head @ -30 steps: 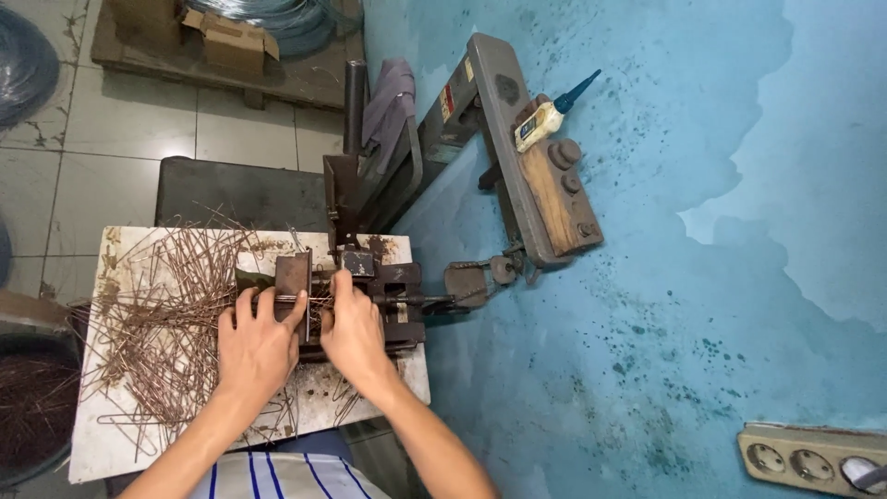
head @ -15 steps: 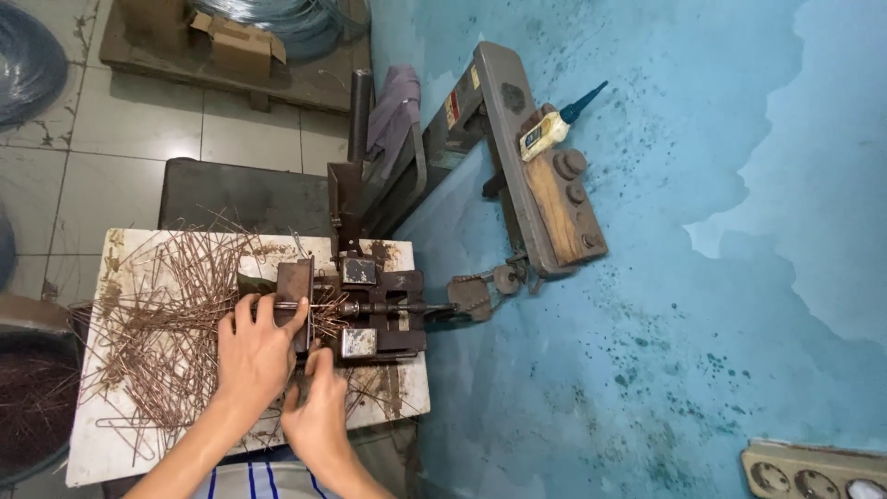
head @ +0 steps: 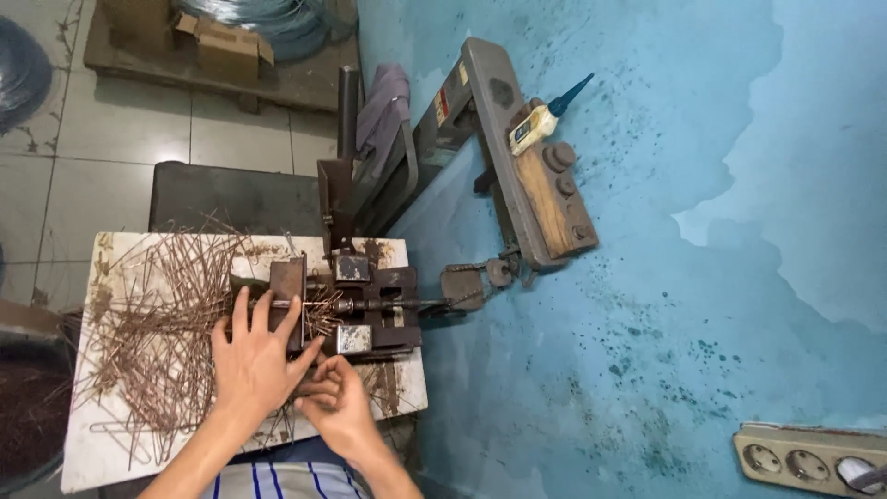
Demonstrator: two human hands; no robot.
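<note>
My left hand (head: 254, 356) lies flat with fingers spread on a heap of short rusty wire pieces (head: 152, 319), its fingertips touching a brown metal block (head: 288, 282) of a small bench jig (head: 370, 305). Thin wires stick out between the block and the jig's jaws. My right hand (head: 337, 411) sits at the front edge of the white board (head: 97, 453), fingers curled, touching my left thumb. Whether it holds a wire is hidden by the fingers.
A long lever arm with a wooden block (head: 545, 189) and a small oil bottle (head: 540, 120) runs along the blue wall. A grey cloth (head: 383, 102) hangs behind the jig. A dark bucket (head: 23, 420) stands left, a socket strip (head: 808, 453) at the lower right.
My right hand has left the jig and drawn back toward me, ending beside my left thumb. My left hand has stayed on the wires by the block.
</note>
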